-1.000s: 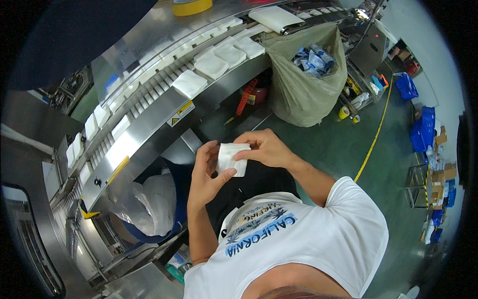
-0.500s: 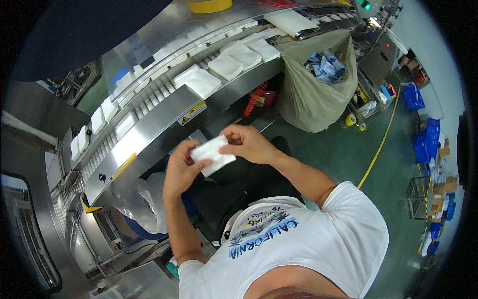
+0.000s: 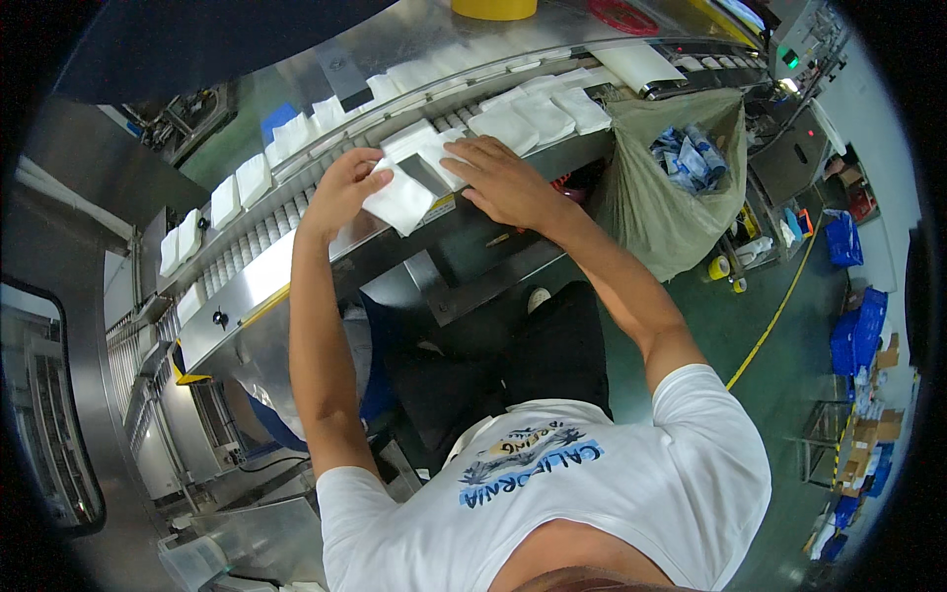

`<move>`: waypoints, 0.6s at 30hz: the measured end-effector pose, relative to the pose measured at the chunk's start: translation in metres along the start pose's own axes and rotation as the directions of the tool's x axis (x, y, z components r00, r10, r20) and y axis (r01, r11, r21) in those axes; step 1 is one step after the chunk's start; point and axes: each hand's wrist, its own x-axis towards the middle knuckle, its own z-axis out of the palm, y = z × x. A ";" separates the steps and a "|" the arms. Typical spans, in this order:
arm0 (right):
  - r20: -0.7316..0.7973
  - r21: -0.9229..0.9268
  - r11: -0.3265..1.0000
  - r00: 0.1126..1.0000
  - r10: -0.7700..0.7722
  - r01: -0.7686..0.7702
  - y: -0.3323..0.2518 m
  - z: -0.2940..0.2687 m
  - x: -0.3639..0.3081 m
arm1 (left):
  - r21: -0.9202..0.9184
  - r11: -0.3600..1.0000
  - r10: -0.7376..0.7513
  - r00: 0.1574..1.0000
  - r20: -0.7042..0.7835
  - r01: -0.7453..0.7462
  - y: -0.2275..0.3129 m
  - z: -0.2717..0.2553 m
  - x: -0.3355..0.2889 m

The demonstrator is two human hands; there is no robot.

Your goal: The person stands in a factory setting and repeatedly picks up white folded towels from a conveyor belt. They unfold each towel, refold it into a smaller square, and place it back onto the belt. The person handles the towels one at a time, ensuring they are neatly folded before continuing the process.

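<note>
My left hand point(image 3: 340, 197) is closed on a folded white pad point(image 3: 400, 200), pinching its upper left edge between thumb and fingers. The pad hangs tilted over the near metal rim of the roller conveyor point(image 3: 258, 278). My right hand point(image 3: 508, 185) is curled around the right side of another white pad point(image 3: 441, 161), fingers on top and thumb by its lower corner. That pad lies at the conveyor's near edge. To the right of it, several white pads point(image 3: 538, 116) overlap on the rollers.
A second row of white pads point(image 3: 254, 180) stands along the conveyor's far side. At right hangs a big cloth sack point(image 3: 659, 232) with blue and white wrappers point(image 3: 688, 160). A yellow round object point(image 3: 493, 8) is at the top. Blue bins point(image 3: 856, 331) stand far right.
Both hands have moved up and forward from in front of my body to the conveyor. The left hand keeps a white pad, while the right has let go and reached another pad.
</note>
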 end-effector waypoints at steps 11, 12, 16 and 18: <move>-0.170 -0.018 0.999 0.985 0.036 -0.040 0.013 0.036 -0.032 | 0.289 0.898 0.273 0.935 0.225 -0.332 -0.026 0.029 0.072; -0.177 0.052 0.999 0.984 0.017 -0.007 0.007 0.033 -0.023 | 0.297 0.905 0.254 0.946 0.200 -0.306 -0.035 0.022 0.066; -0.109 0.047 0.997 0.991 0.072 -0.067 0.015 0.026 -0.017 | 0.342 0.918 0.140 0.971 0.195 -0.201 -0.029 0.014 0.069; -0.104 0.028 0.998 0.993 0.063 -0.061 0.021 0.016 -0.017 | 0.366 0.901 0.159 0.962 0.221 -0.233 -0.023 0.024 0.077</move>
